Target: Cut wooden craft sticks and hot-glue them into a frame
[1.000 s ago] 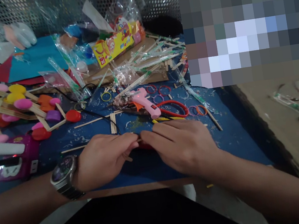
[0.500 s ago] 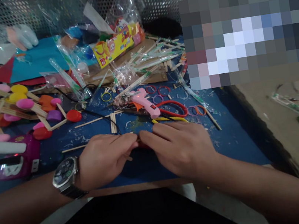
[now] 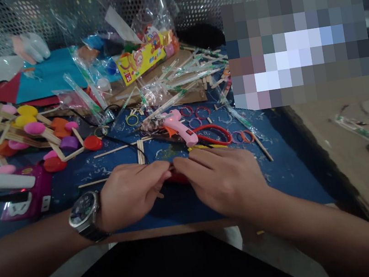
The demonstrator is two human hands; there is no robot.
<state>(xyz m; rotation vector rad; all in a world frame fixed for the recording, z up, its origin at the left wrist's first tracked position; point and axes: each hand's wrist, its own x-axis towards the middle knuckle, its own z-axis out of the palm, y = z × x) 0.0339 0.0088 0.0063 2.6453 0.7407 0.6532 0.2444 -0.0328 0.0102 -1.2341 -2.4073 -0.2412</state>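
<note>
My left hand, with a watch on its wrist, is closed in a pinch. The end of a thin wooden stick pokes out below its fingers. Fingertip to fingertip with it, my right hand is also closed, and its fingers hide whatever it grips. A small red piece shows under the right fingers; its shape is mostly covered. Just beyond the hands lie a pink glue gun, red-handled scissors and a few wooden sticks laid side by side.
At the left, a structure of wooden sticks and coloured discs stands behind a purple power socket. Plastic wrappers, a yellow-labelled bag and loose sticks fill the back. Cardboard lies at the right. Black cables cross the left side.
The left hand has shifted very slightly right, and a little more of the red piece shows between the hands. Both hands keep their closed pinch; the view has moved slightly.
</note>
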